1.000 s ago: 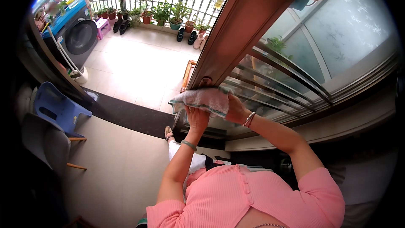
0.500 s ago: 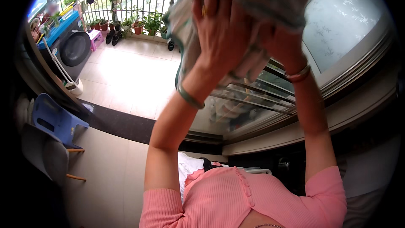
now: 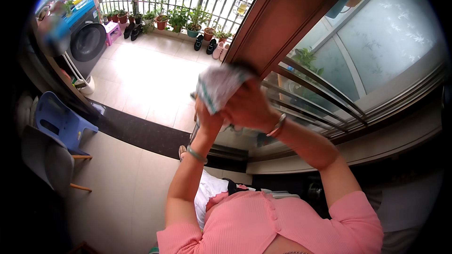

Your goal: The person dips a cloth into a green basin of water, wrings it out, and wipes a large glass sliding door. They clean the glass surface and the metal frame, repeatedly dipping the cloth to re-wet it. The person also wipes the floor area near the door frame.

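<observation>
A pale cloth with green edging [image 3: 219, 86] is bunched between my two hands, in front of a sliding door's reddish-brown frame [image 3: 278, 21]. My left hand [image 3: 207, 116] grips the cloth from below, a green bangle on its wrist. Pressed close beside it, my right hand [image 3: 252, 107] is closed on the cloth's right side; its fingers are slightly smeared by motion. Whether the cloth touches the frame, I cannot tell. Behind my right forearm is the door's glass with dark horizontal bars [image 3: 325, 91].
On the left stand a blue chair [image 3: 59, 122] and a grey chair [image 3: 47, 160]. A dark threshold [image 3: 136, 134] leads to a balcony with a washing machine [image 3: 87, 42], a pink stool [image 3: 112, 33], potted plants [image 3: 178, 19] and shoes [image 3: 212, 46] along the railing.
Both hands have come down and toward the left, carrying the cloth. It hung wide over them before and is now gathered into a small bundle. The brown door frame has come into view.
</observation>
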### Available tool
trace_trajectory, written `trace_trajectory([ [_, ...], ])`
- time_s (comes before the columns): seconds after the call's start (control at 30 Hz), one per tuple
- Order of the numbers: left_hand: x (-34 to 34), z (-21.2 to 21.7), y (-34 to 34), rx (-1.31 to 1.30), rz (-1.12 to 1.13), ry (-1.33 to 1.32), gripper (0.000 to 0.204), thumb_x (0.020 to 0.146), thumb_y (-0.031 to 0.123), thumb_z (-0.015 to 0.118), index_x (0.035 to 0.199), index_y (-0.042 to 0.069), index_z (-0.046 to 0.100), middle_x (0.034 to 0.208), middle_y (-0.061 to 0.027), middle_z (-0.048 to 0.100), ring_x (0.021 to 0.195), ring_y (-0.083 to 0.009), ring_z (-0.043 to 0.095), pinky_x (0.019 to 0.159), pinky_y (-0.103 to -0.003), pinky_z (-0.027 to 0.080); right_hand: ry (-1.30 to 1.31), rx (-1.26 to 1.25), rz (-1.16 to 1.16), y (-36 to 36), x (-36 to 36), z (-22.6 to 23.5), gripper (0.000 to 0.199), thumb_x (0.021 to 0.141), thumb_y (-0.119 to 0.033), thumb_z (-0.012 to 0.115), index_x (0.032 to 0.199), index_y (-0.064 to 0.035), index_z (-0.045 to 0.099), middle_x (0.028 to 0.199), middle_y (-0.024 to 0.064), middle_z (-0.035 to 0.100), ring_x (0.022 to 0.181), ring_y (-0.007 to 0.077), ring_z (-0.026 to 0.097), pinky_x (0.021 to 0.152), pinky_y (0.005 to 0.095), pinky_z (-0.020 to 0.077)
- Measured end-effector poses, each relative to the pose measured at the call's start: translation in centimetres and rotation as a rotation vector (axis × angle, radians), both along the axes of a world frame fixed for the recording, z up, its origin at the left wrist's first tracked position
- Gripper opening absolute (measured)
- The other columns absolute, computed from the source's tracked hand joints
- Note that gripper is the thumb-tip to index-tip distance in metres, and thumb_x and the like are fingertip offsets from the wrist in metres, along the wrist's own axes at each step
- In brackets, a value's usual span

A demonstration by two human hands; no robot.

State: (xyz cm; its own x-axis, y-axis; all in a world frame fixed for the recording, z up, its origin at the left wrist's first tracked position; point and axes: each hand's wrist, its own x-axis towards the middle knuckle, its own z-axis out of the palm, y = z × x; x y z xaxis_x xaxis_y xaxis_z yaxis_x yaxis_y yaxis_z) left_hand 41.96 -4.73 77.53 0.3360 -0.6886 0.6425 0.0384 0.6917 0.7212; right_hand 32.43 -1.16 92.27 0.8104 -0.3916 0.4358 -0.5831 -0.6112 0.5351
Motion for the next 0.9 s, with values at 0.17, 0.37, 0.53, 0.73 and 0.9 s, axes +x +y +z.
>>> trace_trajectory([
  [0.17, 0.3, -6.1, 1.6, 0.163, 0.008, -0.194, 0.035, 0.08, 0.003, 0.064, 0.114, -0.001, 0.062, 0.109, -0.0226, 0.065, 0.103, -0.0428, 0.059, 0.088, -0.045, 0.047, 0.227, 0.15, 0.013, -0.3, -2.1, -5.9, 0.017, 0.075, -0.028, 0.061, 0.089, -0.0212, 0.068, 0.107, -0.0033, 0.064, 0.11, 0.0137, 0.054, 0.099, 0.0376, 0.0346],
  [0.37, 0.6, 3.3, 0.6, 0.012, 0.04, -0.254, 0.032, 0.077, -0.003, 0.061, 0.109, 0.0, 0.063, 0.105, -0.0198, 0.065, 0.101, -0.0397, 0.061, 0.086, -0.044, 0.048, 0.163, -0.056, -0.124, 0.1, -1.8, 2.9, 0.021, 0.078, -0.028, 0.061, 0.097, -0.0241, 0.068, 0.116, -0.0023, 0.064, 0.118, 0.0147, 0.054, 0.103, 0.0383, 0.0313],
  [0.53, 0.5, 19.7, -2.8, -0.322, 0.126, -0.218, 0.027, 0.079, 0.001, 0.06, 0.106, 0.0, 0.061, 0.1, -0.0225, 0.064, 0.092, -0.0436, 0.061, 0.078, -0.048, 0.048, -0.085, -0.212, -0.155, -0.9, -1.0, 15.5, 0.035, 0.078, -0.031, 0.061, 0.111, -0.0219, 0.067, 0.122, 0.0041, 0.063, 0.121, 0.0215, 0.053, 0.108, 0.0442, 0.0291],
  [0.73, 1.6, 35.4, -4.2, -0.434, -0.028, -0.173, 0.016, 0.081, 0.01, 0.063, 0.095, 0.002, 0.061, 0.091, -0.0218, 0.063, 0.083, -0.0425, 0.062, 0.07, -0.05, 0.047, -0.162, -0.457, -0.105, -1.7, 0.0, 28.6, 0.047, 0.072, -0.026, 0.064, 0.118, -0.0169, 0.065, 0.123, 0.0094, 0.062, 0.118, 0.0307, 0.055, 0.109, 0.0499, 0.0305],
  [0.9, 2.2, 47.5, -5.2, -0.534, -0.243, -0.253, 0.016, 0.082, 0.013, 0.063, 0.093, 0.001, 0.059, 0.091, -0.0217, 0.063, 0.085, -0.0445, 0.061, 0.071, -0.05, 0.047, -0.181, -0.684, -0.059, -2.4, -0.9, 38.0, 0.021, 0.07, -0.016, 0.063, 0.089, -0.0105, 0.07, 0.102, 0.0135, 0.066, 0.099, 0.0368, 0.06, 0.093, 0.0457, 0.0446],
])
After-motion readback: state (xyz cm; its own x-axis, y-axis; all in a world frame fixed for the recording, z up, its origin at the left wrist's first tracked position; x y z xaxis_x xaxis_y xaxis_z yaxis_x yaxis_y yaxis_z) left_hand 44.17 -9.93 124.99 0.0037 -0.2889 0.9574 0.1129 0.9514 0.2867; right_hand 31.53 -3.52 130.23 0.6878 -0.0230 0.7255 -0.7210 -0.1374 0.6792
